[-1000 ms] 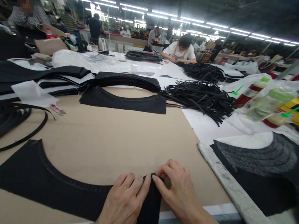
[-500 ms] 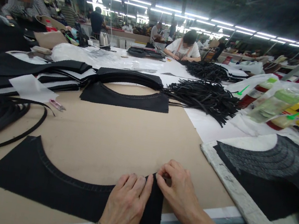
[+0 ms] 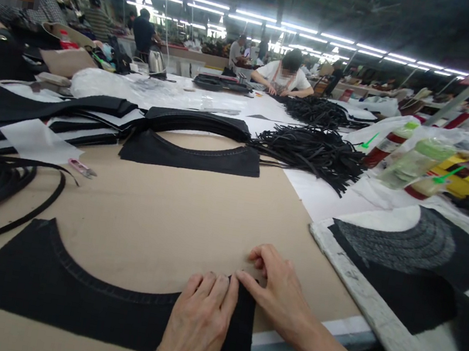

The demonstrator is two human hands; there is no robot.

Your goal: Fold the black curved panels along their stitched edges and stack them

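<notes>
The panel [image 3: 85,303] is matte black; roughly straight below, deeply concave above.

The left hand [image 3: 200,319] lies flat, palm down; the right hand [image 3: 280,285] is half-curled beside it.

A panel [image 3: 97,308] lies along the near edge of the bench [image 3: 174,219], its right part under the left hand [image 3: 198,324]. Well behind lie more panels [image 3: 192,162], with strips [image 3: 309,152] to their right. Between, at left, lie snips [image 3: 81,168]. Rightward, a slab [image 3: 357,284] carries cloth [image 3: 406,300]; bottles [image 3: 417,163] are behind it.
</notes>
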